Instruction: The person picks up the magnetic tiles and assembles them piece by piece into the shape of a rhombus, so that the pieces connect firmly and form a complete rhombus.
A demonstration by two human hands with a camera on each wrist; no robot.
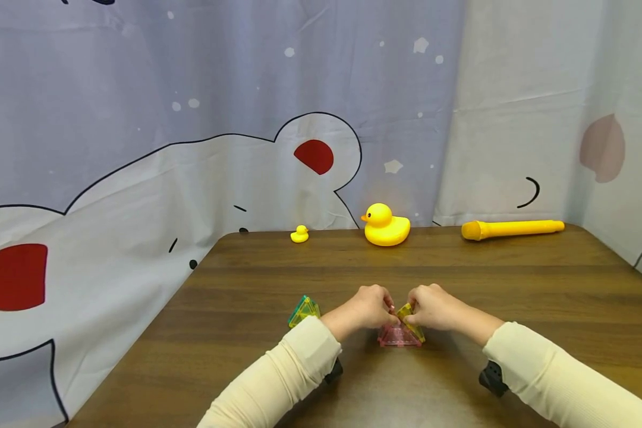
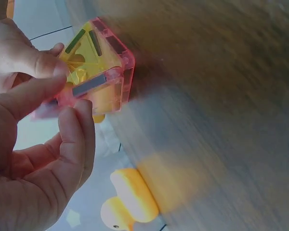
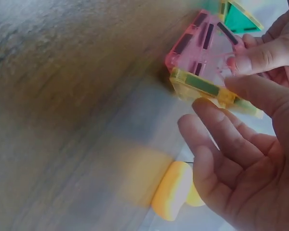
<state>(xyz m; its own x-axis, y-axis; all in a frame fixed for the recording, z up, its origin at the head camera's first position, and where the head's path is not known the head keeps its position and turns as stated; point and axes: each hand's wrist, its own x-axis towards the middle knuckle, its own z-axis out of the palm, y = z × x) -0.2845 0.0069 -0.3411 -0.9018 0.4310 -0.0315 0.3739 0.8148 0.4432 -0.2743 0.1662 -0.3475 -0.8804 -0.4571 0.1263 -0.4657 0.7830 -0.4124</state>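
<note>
A small pyramid of see-through magnetic tiles stands on the table between the two hands. The pink magnetic tile [image 1: 399, 337] faces the front, and the yellow magnetic tile [image 1: 419, 331] leans on the right side. With thumb and fingers, my left hand [image 1: 371, 306] pinches a pink tile's upper part [image 2: 90, 84]. My right hand [image 1: 437, 305] pinches the yellow tile near its top corner; in the right wrist view its thumb and forefinger are on that tile's edge [image 3: 202, 84]. Both thumbs meet close to the peak, covering it in the head view.
Left of the pyramid, beside the left forearm, sits a green and yellow tile piece [image 1: 304, 310]. Along the table's back edge are a small yellow duck [image 1: 299, 235], a bigger yellow duck [image 1: 386, 227] and a yellow microphone [image 1: 513, 229]. A printed curtain [image 1: 219, 178] hangs behind.
</note>
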